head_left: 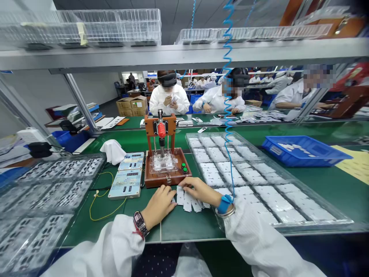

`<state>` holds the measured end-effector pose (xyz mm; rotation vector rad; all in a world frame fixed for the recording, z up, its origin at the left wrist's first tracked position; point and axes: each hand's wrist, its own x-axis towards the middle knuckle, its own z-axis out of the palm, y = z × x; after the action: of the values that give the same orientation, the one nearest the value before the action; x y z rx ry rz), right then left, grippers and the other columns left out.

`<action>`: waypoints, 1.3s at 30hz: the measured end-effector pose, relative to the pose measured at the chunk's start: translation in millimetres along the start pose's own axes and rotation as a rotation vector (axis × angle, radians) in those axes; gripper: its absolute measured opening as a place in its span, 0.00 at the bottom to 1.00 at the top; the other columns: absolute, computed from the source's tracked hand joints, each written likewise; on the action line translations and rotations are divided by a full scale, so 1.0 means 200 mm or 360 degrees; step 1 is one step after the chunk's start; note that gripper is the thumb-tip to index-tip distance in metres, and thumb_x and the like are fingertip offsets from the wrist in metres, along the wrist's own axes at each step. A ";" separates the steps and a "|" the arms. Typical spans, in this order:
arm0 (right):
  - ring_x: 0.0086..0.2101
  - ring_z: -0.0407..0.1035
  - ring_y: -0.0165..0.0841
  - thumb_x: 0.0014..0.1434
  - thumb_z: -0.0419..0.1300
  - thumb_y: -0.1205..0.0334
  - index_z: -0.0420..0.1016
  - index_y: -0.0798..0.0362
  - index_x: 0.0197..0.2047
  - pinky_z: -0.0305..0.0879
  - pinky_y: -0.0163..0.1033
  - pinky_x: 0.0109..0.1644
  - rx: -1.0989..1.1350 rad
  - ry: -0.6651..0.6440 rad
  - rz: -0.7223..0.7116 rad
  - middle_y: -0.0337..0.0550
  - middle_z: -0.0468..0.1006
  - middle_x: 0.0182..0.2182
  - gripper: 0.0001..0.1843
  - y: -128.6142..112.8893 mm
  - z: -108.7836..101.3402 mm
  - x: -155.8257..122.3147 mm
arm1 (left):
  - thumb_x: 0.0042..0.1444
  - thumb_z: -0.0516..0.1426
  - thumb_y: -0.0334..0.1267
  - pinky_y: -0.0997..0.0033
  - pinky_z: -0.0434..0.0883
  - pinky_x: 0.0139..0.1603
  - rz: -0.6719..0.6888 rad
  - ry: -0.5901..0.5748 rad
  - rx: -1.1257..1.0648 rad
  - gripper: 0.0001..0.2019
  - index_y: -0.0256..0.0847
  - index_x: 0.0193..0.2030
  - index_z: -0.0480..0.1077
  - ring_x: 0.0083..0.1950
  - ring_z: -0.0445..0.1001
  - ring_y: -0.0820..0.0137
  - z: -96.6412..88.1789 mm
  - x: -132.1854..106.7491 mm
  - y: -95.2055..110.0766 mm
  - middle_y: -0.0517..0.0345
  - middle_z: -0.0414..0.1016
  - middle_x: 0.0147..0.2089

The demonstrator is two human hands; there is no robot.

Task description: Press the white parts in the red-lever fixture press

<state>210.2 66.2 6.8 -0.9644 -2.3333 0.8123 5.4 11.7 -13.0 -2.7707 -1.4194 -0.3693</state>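
Both my hands rest on the green mat in front of a wooden press fixture [164,165]. My left hand [159,204] lies palm down with fingers curled, its fingertips touching a spread of small white cards [188,200]. My right hand [198,190] has fingers pinched on the top edge of these cards. A smartwatch sits on my left wrist; a blue strap with a coiled blue cord [227,107] is on my right wrist.
A clear tray of white parts [317,221] lies at the right, a clear tray of dark parts [43,200] at the left. Two small meter boxes [128,179], a yellow wire, a white cloth [113,151] and a blue bin [302,152] stand around. People in white coats work opposite.
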 end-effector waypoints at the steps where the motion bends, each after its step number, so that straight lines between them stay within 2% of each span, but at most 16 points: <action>1: 0.41 0.71 0.34 0.58 0.55 0.69 0.73 0.55 0.43 0.66 0.38 0.47 -0.0019 -0.0034 -0.0008 0.46 0.76 0.40 0.10 -0.01 0.01 0.00 | 0.57 0.57 0.34 0.58 0.71 0.48 0.0037 0.0015 0.0092 0.15 0.36 0.52 0.66 0.49 0.69 0.58 0.00 0.00 0.01 0.48 0.70 0.47; 4: 0.43 0.69 0.35 0.56 0.60 0.68 0.73 0.55 0.43 0.64 0.39 0.50 -0.0086 -0.0140 -0.0055 0.47 0.73 0.43 0.10 -0.02 0.03 -0.01 | 0.57 0.54 0.31 0.58 0.74 0.43 0.0107 0.0099 0.0293 0.14 0.33 0.50 0.67 0.46 0.71 0.56 0.00 -0.02 0.01 0.46 0.72 0.43; 6: 0.46 0.67 0.36 0.54 0.63 0.68 0.74 0.54 0.41 0.63 0.40 0.52 -0.0135 -0.0187 -0.0071 0.46 0.72 0.44 0.10 -0.01 0.05 -0.01 | 0.56 0.52 0.29 0.60 0.75 0.39 0.0062 0.0204 0.0308 0.15 0.33 0.51 0.66 0.44 0.73 0.58 0.00 -0.04 0.01 0.47 0.73 0.41; 12: 0.46 0.64 0.37 0.52 0.65 0.68 0.75 0.54 0.41 0.63 0.41 0.51 -0.0241 -0.0276 -0.0092 0.46 0.71 0.43 0.12 0.01 0.09 0.00 | 0.58 0.47 0.27 0.66 0.75 0.39 -0.0392 0.0631 -0.0019 0.15 0.35 0.50 0.65 0.39 0.76 0.64 0.01 -0.07 0.01 0.50 0.76 0.41; 15: 0.45 0.63 0.37 0.53 0.65 0.66 0.75 0.54 0.42 0.63 0.42 0.50 -0.0268 -0.0287 -0.0080 0.46 0.71 0.44 0.12 0.00 0.10 0.00 | 0.59 0.45 0.29 0.67 0.75 0.37 -0.0558 0.0709 -0.0101 0.14 0.37 0.50 0.65 0.40 0.78 0.63 0.02 -0.10 0.03 0.49 0.77 0.43; 18: 0.45 0.63 0.37 0.52 0.65 0.66 0.74 0.54 0.43 0.63 0.42 0.50 -0.0274 -0.0266 -0.0081 0.46 0.71 0.44 0.13 -0.01 0.11 0.00 | 0.60 0.46 0.31 0.65 0.75 0.37 -0.0684 0.0644 -0.0203 0.14 0.38 0.50 0.66 0.40 0.78 0.62 0.01 -0.11 0.07 0.49 0.77 0.44; 24: 0.45 0.62 0.38 0.52 0.66 0.67 0.74 0.53 0.44 0.63 0.44 0.50 -0.0298 -0.0277 -0.0093 0.46 0.70 0.44 0.14 -0.02 0.11 -0.01 | 0.57 0.49 0.32 0.70 0.73 0.33 -0.0992 0.0547 -0.0456 0.17 0.42 0.53 0.65 0.32 0.78 0.67 -0.01 -0.14 0.09 0.55 0.79 0.39; 28: 0.44 0.63 0.39 0.53 0.65 0.66 0.75 0.53 0.41 0.64 0.44 0.48 -0.0329 -0.0301 -0.0097 0.47 0.70 0.45 0.11 -0.04 0.10 -0.01 | 0.58 0.46 0.31 0.68 0.72 0.33 -0.1082 0.0410 -0.0318 0.20 0.37 0.56 0.65 0.32 0.78 0.62 0.00 -0.18 0.10 0.54 0.79 0.32; 32: 0.44 0.63 0.39 0.53 0.65 0.64 0.76 0.54 0.41 0.64 0.44 0.49 -0.0357 -0.0321 -0.0090 0.48 0.70 0.45 0.11 -0.05 0.11 -0.01 | 0.58 0.45 0.28 0.65 0.71 0.38 -0.1099 0.0209 -0.0300 0.20 0.34 0.56 0.66 0.38 0.77 0.61 -0.01 -0.18 0.14 0.49 0.78 0.38; 35: 0.44 0.63 0.39 0.53 0.65 0.64 0.75 0.54 0.42 0.63 0.45 0.50 -0.0344 -0.0306 -0.0081 0.47 0.70 0.45 0.12 -0.05 0.11 -0.01 | 0.58 0.46 0.27 0.62 0.70 0.46 -0.1051 0.0147 -0.0388 0.20 0.33 0.55 0.66 0.46 0.74 0.60 -0.02 -0.14 0.17 0.46 0.75 0.45; 39: 0.44 0.63 0.39 0.53 0.65 0.65 0.75 0.53 0.43 0.63 0.45 0.50 -0.0331 -0.0300 -0.0086 0.47 0.70 0.44 0.12 -0.05 0.11 -0.01 | 0.55 0.54 0.32 0.59 0.67 0.51 -0.0785 0.0005 -0.0547 0.18 0.38 0.53 0.68 0.52 0.67 0.57 -0.03 -0.13 0.18 0.48 0.69 0.51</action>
<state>193.6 51.1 -1.5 -0.9391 -2.6365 0.6746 17.9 -31.8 -8.3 -2.6048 -2.2244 -0.6783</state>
